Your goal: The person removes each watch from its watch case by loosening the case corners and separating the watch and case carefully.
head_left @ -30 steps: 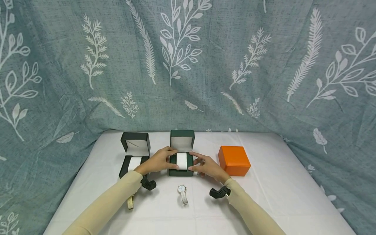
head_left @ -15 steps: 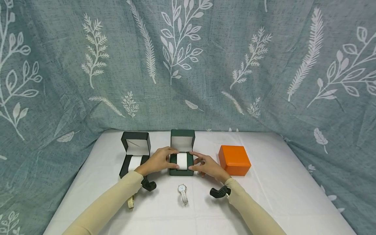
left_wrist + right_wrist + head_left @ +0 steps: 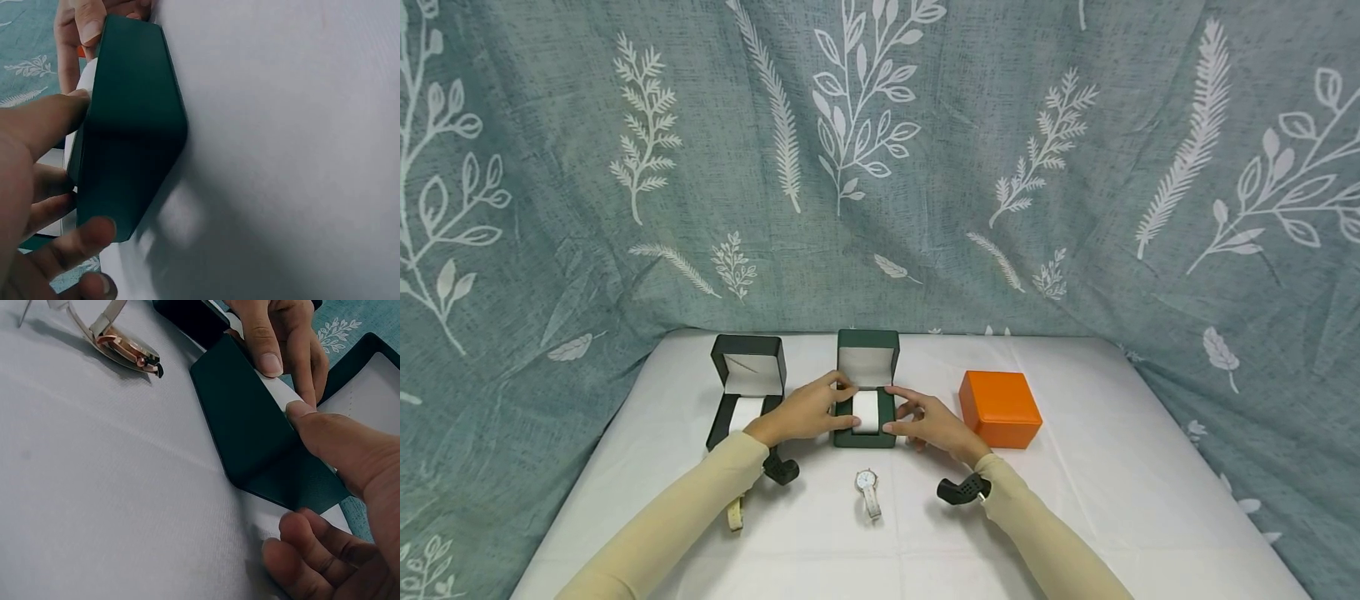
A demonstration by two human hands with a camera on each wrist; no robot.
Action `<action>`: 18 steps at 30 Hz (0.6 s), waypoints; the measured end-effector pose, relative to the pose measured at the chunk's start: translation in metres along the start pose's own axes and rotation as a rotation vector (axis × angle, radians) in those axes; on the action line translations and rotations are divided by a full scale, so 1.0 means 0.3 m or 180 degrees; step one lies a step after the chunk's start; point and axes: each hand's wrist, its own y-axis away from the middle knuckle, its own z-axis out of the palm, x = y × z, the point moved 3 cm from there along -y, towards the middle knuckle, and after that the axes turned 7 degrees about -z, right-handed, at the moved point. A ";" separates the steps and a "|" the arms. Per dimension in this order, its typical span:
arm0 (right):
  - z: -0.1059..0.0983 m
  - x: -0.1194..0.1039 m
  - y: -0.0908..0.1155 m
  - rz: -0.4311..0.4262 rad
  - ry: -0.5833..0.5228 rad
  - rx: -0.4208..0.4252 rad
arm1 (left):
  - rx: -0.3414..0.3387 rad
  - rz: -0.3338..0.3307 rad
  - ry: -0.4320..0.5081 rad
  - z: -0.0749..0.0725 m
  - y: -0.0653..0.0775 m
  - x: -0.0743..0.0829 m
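A dark green watch box stands with its lid raised in the middle of the table, a white cushion inside it. My left hand holds the box's left side, its thumb at the front rim beside the cushion and its index finger farther back. On the opposite side my right hand grips it the same way. Both wrist views show the green box wall with fingertips against its side. In front of the box lies a wristwatch with a pale strap and a rose-gold case.
A black watch box with a raised lid and white cushion stands at the left, partly behind my left hand. A closed orange box sits to the right. A yellowish strap shows beside my left forearm. Patterned cloth hangs behind.
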 end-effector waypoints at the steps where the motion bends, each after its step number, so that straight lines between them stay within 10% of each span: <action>1: 0.000 -0.001 0.000 -0.0004 -0.0002 0.0002 | -0.0015 -0.0003 -0.0042 -0.002 0.003 0.003; 18: -0.053 -0.041 0.034 -0.0022 0.0126 0.0129 | 0.0391 0.0161 0.0110 -0.025 0.000 0.004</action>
